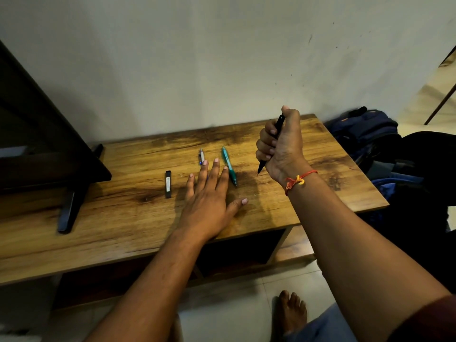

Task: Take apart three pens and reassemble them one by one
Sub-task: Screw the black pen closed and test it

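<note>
My right hand (281,141) is closed in a fist around a black pen (279,124), held upright above the wooden table (123,218) with its tip pointing down just over the surface. My left hand (209,196) lies flat on the table with fingers spread and holds nothing. A teal pen (229,165) lies just right of my left fingertips. A grey pen (201,156) with a blue tip lies beyond my left middle fingers, partly hidden by them. A small black cap-like piece (168,183) lies to the left of my left hand.
A dark television stand foot (70,208) rests on the table's left part, below a dark screen (37,134). A blue backpack (365,132) sits on the floor at the right. The wall runs behind the table. My bare foot (290,312) is on the tiled floor.
</note>
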